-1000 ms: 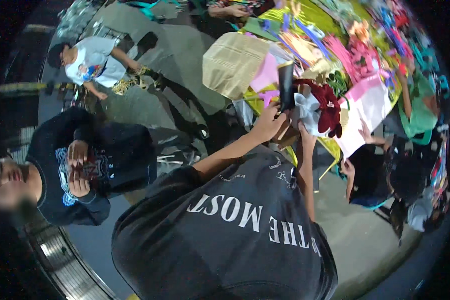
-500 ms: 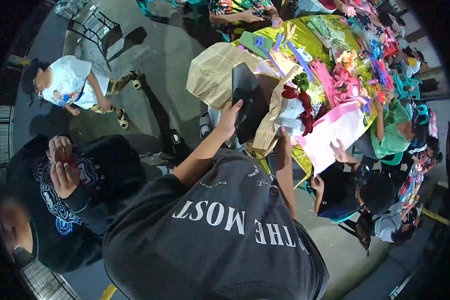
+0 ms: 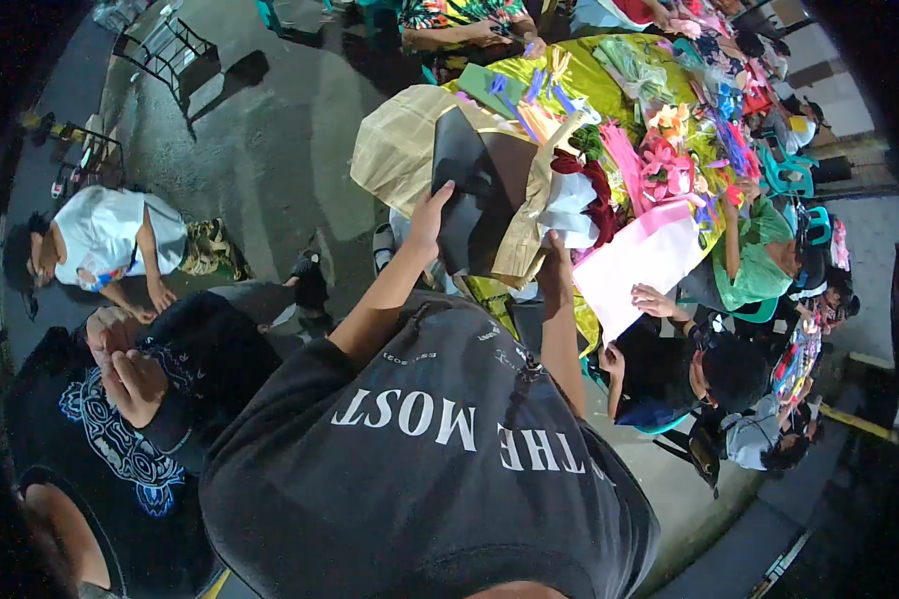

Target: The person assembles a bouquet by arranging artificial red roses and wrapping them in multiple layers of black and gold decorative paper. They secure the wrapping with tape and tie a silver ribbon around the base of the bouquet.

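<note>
A half-wrapped bouquet lies before me, with dark red flowers point(image 3: 597, 195) inside crumpled white paper point(image 3: 569, 208). Around its left side run tan wrapping paper point(image 3: 395, 140) and a sheet of black paper point(image 3: 464, 185). My left hand point(image 3: 433, 213) grips the left edge of the black paper, thumb on top. Low on the bouquet, my right hand point(image 3: 555, 262) is closed around the white paper; most of its fingers are hidden underneath.
A table under a shiny yellow-green cover point(image 3: 579, 65) carries pink flowers point(image 3: 659, 170), ribbons and paper. A person at my right handles a pink sheet point(image 3: 637, 262). Another stands close at my left, hands point(image 3: 125, 364) together. A metal rack point(image 3: 165, 60) stands far left.
The black sheet has opened out wider and shifted left with my left hand. The red flowers have turned slightly away. A person in white at the left has moved nearer.
</note>
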The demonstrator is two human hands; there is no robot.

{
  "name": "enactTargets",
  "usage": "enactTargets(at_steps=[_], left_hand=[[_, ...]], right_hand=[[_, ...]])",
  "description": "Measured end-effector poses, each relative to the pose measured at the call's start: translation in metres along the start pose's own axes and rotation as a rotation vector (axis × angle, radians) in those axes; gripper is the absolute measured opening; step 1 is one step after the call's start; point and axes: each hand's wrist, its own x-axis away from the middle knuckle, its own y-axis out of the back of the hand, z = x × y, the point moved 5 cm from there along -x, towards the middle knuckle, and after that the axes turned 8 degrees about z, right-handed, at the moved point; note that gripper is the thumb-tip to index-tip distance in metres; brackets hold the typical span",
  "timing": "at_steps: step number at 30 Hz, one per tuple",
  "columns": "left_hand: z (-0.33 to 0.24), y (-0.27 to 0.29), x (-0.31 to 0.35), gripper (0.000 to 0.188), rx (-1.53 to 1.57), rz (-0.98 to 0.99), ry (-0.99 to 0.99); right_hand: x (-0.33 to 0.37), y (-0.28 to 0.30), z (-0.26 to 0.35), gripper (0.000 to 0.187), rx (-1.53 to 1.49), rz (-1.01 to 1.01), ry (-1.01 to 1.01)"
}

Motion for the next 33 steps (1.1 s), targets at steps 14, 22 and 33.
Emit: enactTargets(at_steps=[14, 22, 33], left_hand=[[-0.009, -0.006, -0.014, 0.027, -0.485, 0.017, -0.272], [0.019, -0.044, -0.007, 0.036, -0.225, 0.224, -0.159], [0.025, -0.066, 0.008, 0.052, -0.383, 0.261, -0.21]], right_hand=[[-0.017, -0.026, 0.018, 0.066, 0.211, 0.041, 0.047], [-0.02, -0.007, 0.029, 0.068, 0.478, 0.056, 0.006], [-0.001, -0.043, 0.04, 0.071, 0.475, 0.052, 0.141]])
